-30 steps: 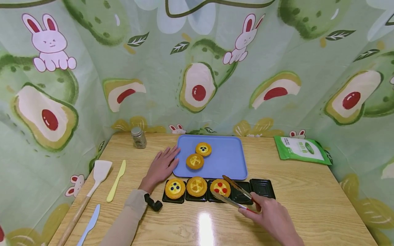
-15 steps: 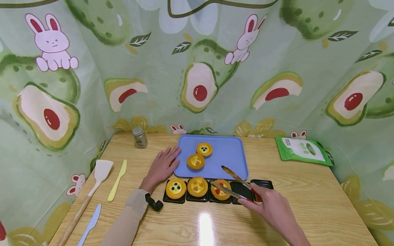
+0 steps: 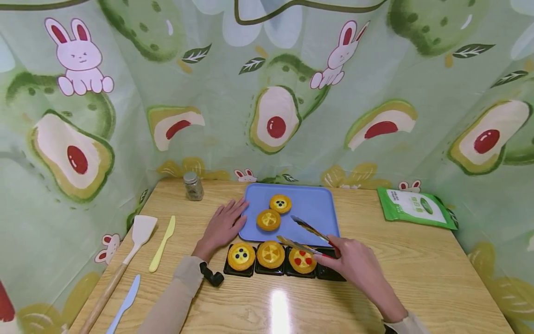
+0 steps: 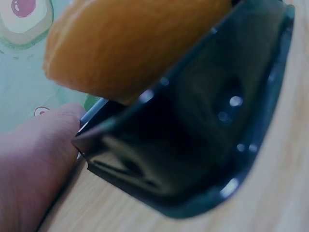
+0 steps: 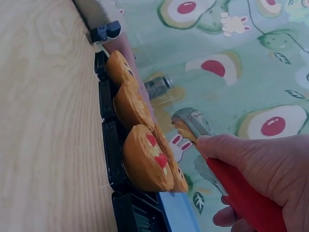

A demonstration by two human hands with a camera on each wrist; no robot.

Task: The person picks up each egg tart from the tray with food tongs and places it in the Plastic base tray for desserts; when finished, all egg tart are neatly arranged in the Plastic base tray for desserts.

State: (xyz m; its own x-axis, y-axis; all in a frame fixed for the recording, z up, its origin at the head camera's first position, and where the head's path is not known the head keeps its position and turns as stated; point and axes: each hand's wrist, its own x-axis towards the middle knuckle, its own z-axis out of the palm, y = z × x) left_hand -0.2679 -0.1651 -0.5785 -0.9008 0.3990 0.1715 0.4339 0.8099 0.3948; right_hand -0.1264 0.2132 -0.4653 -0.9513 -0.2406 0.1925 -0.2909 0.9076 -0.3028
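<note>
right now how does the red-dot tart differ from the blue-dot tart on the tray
The red-dot tart carries red spots and sits in a black cup in the near row. The blue-dot tart carries dark blue spots and lies bare on the blue tray, farther back. Both are round with golden crusts.

Bright, even overhead light leaves a white glare patch on the worktop (image 3: 278, 299) near the fingers (image 3: 323, 260). Head view bows at its edges; the left wrist view is dark and blurred.
</note>
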